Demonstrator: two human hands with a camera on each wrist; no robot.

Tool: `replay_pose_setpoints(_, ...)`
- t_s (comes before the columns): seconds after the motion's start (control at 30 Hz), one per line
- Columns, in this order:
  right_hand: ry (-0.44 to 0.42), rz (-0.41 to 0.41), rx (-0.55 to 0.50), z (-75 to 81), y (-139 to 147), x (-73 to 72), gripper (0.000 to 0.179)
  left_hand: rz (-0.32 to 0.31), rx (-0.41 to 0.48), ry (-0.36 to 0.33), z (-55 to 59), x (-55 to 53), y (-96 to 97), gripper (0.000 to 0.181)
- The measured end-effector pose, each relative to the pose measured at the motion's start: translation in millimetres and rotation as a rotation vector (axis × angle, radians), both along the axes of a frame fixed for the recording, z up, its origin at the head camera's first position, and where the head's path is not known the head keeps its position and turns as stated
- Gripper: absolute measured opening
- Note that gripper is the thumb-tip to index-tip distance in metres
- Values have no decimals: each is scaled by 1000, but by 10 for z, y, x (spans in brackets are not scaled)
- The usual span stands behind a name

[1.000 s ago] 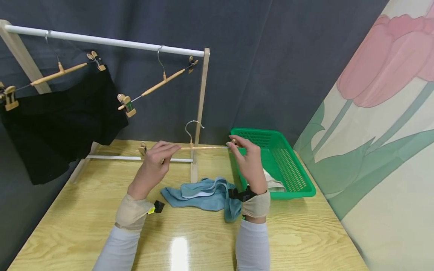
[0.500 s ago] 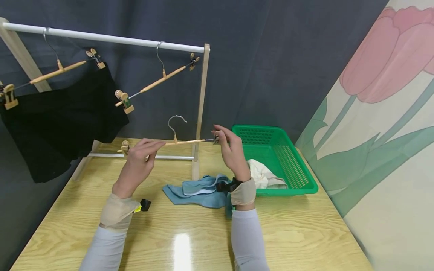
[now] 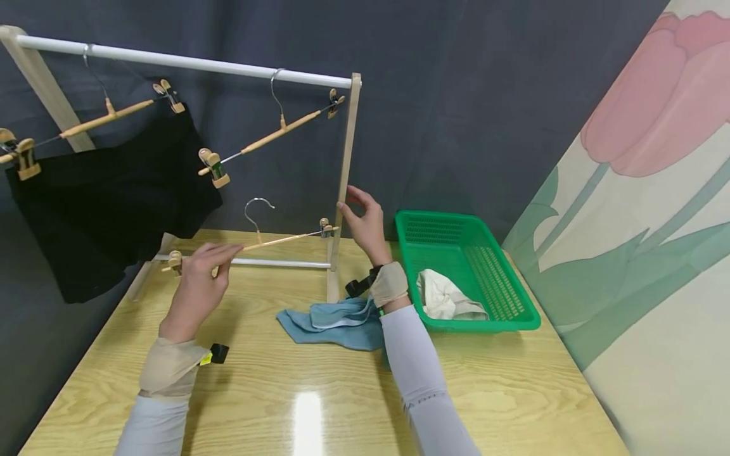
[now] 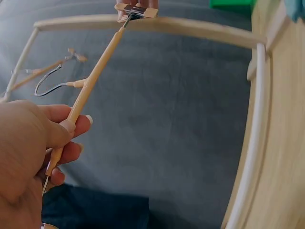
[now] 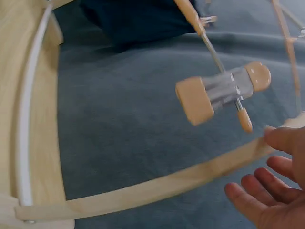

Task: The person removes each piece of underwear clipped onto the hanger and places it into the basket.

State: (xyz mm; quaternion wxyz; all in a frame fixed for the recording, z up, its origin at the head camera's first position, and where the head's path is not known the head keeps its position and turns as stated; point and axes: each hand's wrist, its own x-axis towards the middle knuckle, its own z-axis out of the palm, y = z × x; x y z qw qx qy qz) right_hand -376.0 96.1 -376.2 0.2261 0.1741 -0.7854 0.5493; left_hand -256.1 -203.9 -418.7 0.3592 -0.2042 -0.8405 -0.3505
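A wooden clip hanger (image 3: 282, 240) with a metal hook is held by my left hand (image 3: 196, 282), thumb and fingers pinching its wooden bar left of the hook. In the left wrist view the bar (image 4: 97, 69) runs away from the fingers, its hook pointing left. The far clip (image 5: 224, 90) carries no cloth in the right wrist view. My right hand (image 3: 367, 225) is off the hanger, beside the right post (image 3: 350, 136) of the wooden rack. Its fingers (image 5: 257, 191) are spread loosely, and the thumb overlaps the post in the right wrist view.
Black shorts (image 3: 120, 196) hang from a clip hanger on the rack's white top rail (image 3: 205, 63); a bare clip hanger (image 3: 282, 130) hangs right of them. A folded blue cloth (image 3: 336, 326) lies on the table. The green basket (image 3: 530, 313) at right contains a white cloth (image 3: 441, 294).
Both hands have moved left, carrying the hanger along toward the rack. The right hand has let go of the hanger's right clip and now stands beside the post.
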Motion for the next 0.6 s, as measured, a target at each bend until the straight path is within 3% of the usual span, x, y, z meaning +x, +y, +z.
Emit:
replay_pose_setpoints(0.2,63,-29,20,-105,-88,-95,34,51,-8,-27,-48,35,-186,36)
replay_pose_setpoints(0.37,106,-12,46,-114,-66,-110,36,90,7,22,-62,12,-268,36)
replay_pose_setpoints(0.6,94,30,68,-118,-24,-152,37,158,52,78,-111,-50,-286,37)
